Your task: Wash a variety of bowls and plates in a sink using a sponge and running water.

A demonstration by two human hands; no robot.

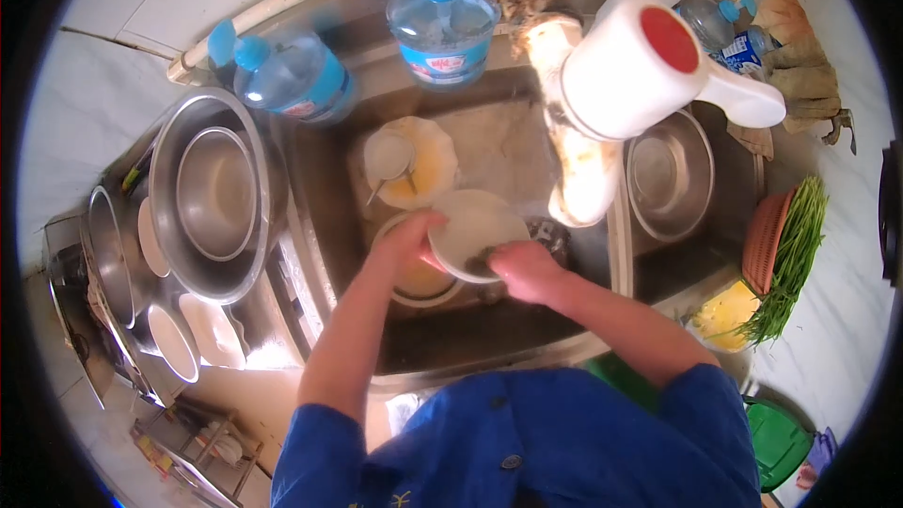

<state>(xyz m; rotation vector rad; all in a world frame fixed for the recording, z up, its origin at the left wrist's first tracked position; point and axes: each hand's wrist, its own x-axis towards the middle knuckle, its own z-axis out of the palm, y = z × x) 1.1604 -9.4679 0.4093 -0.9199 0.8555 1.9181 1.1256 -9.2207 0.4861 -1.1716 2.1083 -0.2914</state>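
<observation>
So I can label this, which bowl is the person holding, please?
The pale bowl between the left hand and right hand; no other bowl is held.

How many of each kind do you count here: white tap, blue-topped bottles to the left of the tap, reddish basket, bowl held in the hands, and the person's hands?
White tap: 1
Blue-topped bottles left of the tap: 2
Reddish basket: 1
Held bowl: 1
Hands, left hand and right hand: 2
Total: 7

Left hand [414,235], right hand [529,270] near it (forearms [348,331] bare)
</observation>
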